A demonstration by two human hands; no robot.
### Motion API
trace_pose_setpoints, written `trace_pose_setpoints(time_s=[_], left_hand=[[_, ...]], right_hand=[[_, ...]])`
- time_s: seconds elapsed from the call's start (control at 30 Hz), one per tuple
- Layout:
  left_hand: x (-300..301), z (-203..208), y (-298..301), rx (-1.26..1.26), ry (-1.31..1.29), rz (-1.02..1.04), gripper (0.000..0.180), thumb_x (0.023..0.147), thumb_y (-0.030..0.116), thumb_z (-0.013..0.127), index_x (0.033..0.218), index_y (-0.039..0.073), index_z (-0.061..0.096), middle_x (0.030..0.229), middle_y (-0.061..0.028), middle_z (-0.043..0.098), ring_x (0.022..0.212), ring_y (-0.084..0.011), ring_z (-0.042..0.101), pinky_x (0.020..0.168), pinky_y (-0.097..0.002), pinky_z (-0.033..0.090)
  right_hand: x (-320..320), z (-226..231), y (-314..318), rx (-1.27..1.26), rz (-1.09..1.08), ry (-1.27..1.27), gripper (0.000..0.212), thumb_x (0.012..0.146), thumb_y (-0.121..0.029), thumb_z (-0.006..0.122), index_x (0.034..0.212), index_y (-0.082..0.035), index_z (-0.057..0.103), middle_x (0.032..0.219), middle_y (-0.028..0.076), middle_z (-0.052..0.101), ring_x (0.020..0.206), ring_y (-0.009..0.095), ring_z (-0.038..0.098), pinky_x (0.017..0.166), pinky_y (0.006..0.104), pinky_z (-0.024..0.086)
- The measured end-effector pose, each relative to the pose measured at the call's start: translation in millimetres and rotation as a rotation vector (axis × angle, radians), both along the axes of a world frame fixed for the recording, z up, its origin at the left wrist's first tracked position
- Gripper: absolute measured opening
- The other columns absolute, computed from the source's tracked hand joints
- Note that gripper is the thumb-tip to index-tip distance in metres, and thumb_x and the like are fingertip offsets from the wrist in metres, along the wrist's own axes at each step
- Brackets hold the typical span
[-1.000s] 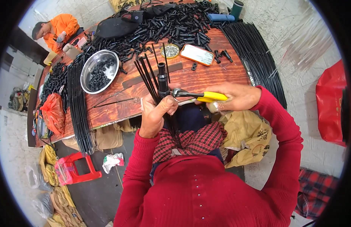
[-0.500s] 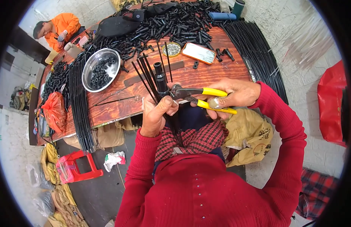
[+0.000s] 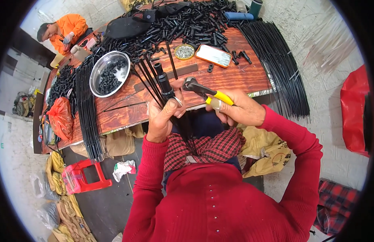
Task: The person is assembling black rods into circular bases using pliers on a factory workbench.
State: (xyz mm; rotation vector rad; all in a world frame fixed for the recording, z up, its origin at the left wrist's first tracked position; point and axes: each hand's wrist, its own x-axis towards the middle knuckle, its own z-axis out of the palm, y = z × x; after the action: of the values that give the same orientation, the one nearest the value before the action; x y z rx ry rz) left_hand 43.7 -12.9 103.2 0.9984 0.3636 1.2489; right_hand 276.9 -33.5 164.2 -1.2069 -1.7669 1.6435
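Left of the frame's centre, the left hand (image 3: 161, 123) is clamped around a black tubular fitting (image 3: 164, 82) and thin black rods (image 3: 151, 79), the fitting tipped further left than before. The right hand (image 3: 244, 108) grips yellow-handled pliers (image 3: 203, 90), their head now apart from the fitting's base. Right of centre, dark printing marks a yellow sack (image 3: 271, 161).

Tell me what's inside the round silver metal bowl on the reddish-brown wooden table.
The round silver metal bowl holds a loose heap of small black ring-shaped parts; bare metal shows toward the right. Whatever lies under the heap's top pieces is covered and cannot be seen.
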Motion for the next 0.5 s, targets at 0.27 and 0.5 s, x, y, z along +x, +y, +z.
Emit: trace_pose_setpoints(time_s=[0.27, 0.5], left_hand=[[0, 4, -1, 0.038, 0.086, 0.073, 0.064, 0.088, 0.026, 0.072, 0.136, -0.008, 0.045, 0.097, -0.0061, 0.056, 0.067, -0.0091, 0.048, 0.058, -0.0246, 0.038], [5, 5, -4, 0.041, 0.114, 0.105, 0.051, 0.092, 0.022, 0.067, 0.130, -0.009, 0.050, 0.093, -0.0097, 0.060, 0.066, -0.0092, 0.048, 0.058, -0.0247, 0.039]], right_hand=[[12, 5, 5, 0.402, 0.092, -0.236, 0.012, 0.091, -0.014, 0.058, 0.100, -0.006, 0.060, 0.078, 0.009, 0.066, 0.062, 0.022, 0.065, 0.059, 0.0371, 0.049], [15, 8, 9, 0.636, 0.138, -0.367, 0.015, 0.089, -0.016, 0.059, 0.102, -0.009, 0.061, 0.085, 0.017, 0.065, 0.081, 0.038, 0.064, 0.066, 0.0476, 0.047]])
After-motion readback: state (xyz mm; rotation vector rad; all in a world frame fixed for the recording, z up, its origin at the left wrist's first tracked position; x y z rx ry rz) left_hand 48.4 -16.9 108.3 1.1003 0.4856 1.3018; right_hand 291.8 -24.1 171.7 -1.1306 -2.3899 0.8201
